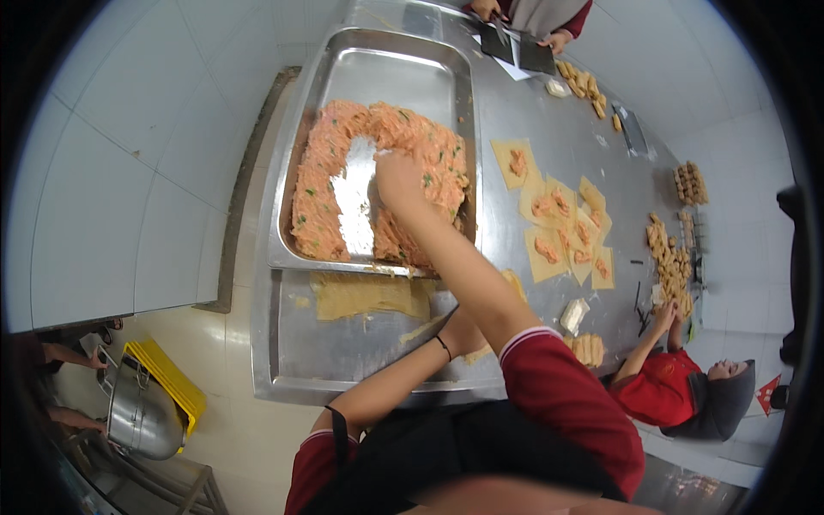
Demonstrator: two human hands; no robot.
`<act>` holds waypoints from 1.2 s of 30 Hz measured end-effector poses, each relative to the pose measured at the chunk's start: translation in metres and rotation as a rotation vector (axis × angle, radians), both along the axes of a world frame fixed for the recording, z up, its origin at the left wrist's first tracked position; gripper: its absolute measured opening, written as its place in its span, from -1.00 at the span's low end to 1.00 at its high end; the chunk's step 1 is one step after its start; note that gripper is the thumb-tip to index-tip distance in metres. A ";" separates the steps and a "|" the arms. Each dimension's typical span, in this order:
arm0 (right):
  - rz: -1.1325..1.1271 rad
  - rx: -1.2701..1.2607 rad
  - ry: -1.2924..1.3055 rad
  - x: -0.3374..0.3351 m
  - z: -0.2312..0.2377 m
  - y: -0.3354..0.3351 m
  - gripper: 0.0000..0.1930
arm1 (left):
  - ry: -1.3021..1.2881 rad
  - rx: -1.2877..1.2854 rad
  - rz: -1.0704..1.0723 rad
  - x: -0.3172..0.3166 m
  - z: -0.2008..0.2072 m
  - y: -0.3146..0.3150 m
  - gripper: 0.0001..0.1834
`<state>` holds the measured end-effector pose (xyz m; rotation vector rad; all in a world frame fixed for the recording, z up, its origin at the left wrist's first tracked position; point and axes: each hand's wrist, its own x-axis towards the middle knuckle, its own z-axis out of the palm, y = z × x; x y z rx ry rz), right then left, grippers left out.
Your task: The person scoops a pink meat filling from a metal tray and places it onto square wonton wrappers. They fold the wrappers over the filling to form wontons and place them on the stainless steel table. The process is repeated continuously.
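Note:
A deep steel tray holds pink minced filling flecked with green. My right hand reaches into it, fingers curled down at the filling's inner edge. A bit of something white shows by the fingertips, too little to name. My right forearm crosses over the left one. Low beside the tray's near right corner is my left hand, its fingers hidden behind the right arm. Yellowish wrapper sheets lie stacked in front of the tray. Several square wrappers with dabs of filling are spread to the right.
Rolled pieces lie piled on the steel table at right, near a person in red. Another person's hands hold dark items at the far end. A steel pot and yellow crate stand at lower left.

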<state>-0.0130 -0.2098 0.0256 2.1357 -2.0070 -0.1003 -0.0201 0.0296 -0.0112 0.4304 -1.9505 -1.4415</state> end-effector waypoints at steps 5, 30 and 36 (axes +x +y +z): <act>0.008 0.240 -0.086 -0.004 0.014 -0.011 -0.87 | -0.086 -0.088 -0.008 0.000 0.009 -0.006 -0.61; -0.547 0.088 -1.687 -0.194 0.034 0.303 -0.66 | -0.413 -0.304 0.015 0.020 0.028 -0.025 -0.36; -0.314 -0.274 -0.958 -0.137 -0.017 0.321 -0.78 | -0.487 -0.317 0.038 0.021 0.027 -0.024 -0.08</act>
